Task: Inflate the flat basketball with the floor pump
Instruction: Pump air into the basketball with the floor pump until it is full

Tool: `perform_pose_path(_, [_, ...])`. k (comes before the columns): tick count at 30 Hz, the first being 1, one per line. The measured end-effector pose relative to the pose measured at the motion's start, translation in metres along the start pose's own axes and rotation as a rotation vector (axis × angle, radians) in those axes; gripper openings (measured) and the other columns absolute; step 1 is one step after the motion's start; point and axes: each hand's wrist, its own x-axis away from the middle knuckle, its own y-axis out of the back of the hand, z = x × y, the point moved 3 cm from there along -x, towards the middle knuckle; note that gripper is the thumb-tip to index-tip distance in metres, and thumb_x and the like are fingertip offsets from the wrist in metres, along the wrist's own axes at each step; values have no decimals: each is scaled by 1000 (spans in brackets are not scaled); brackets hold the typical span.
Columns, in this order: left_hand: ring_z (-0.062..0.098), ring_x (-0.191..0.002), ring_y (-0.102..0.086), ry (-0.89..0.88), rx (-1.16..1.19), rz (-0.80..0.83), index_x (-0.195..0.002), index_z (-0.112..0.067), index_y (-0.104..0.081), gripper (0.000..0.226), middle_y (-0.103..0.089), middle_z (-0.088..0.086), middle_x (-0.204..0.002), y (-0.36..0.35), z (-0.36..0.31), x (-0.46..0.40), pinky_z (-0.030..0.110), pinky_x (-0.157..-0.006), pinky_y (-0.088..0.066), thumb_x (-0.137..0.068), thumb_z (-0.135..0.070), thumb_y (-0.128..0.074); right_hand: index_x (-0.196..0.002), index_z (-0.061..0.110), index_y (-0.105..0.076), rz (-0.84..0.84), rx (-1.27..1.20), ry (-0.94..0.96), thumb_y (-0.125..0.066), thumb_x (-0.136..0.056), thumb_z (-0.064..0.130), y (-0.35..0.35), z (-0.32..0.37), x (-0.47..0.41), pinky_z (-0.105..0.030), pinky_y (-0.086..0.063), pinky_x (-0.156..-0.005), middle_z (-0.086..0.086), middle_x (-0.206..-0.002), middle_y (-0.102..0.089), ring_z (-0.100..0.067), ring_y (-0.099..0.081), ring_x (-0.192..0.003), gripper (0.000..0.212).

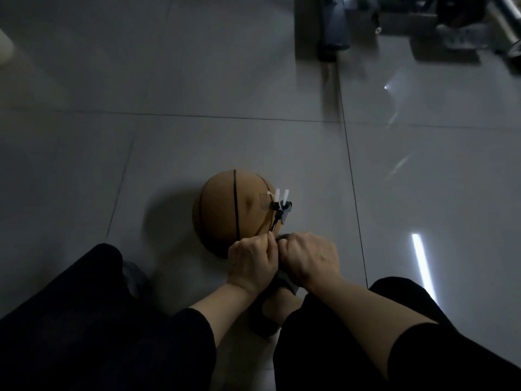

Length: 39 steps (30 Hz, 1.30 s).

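The basketball lay on the tiled floor a little below the middle of the frame, orange-brown with black seams, and it had a soft dent on its upper side. Against its right side I saw a small black fitting with two white pieces sticking up, and a thin black hose ran from it down toward my hands.

My left hand and my right hand were side by side, touching each other, just below the ball at the lower middle of the frame. Both were closed in fists around the dark pump handle, of which only a small part showed between and under them. The left thumb pointed up near the hose.

My legs in dark trousers filled the lower left and lower right corners. Between them, below my hands, there was a dark slipper on the floor.

In the upper right of the frame stood some grey metal equipment, blurred, so I could not tell what it was. A bright strip of light reflected on the tiles at the right.
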Motion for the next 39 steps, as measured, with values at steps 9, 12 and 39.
perform_pose_path(9, [11,-96,-53,364,556,34,-114,-25,-50,43,-56,2,-107,25,31,-26,25,-83,-41,-85,-56,-41,-81,17,-52,-30,97,55,-37,-97,29,8,6,0,-29,-36,-53,-4,-83,-58,-25,-53,-70,25])
perform_pose_path(12, [27,-143,6,482,-42,218,-147,-32,3,110,11,6,-156,9,89,-43,52,-115,-4,-69,-58,-70,-100,20,-61,-24,176,128,-44,-94,27,-6,5,1,-29,-41,-52,-1,-85,-61,-25,-59,-73,19])
perform_pose_path(39, [22,-94,-61,415,373,274,-90,-21,-65,34,-66,5,-99,39,34,-24,40,-84,-46,-90,-51,-47,-89,17,-53,-18,22,77,-35,-98,25,-6,6,11,-32,-41,-57,-7,-85,-56,-29,-60,-82,22])
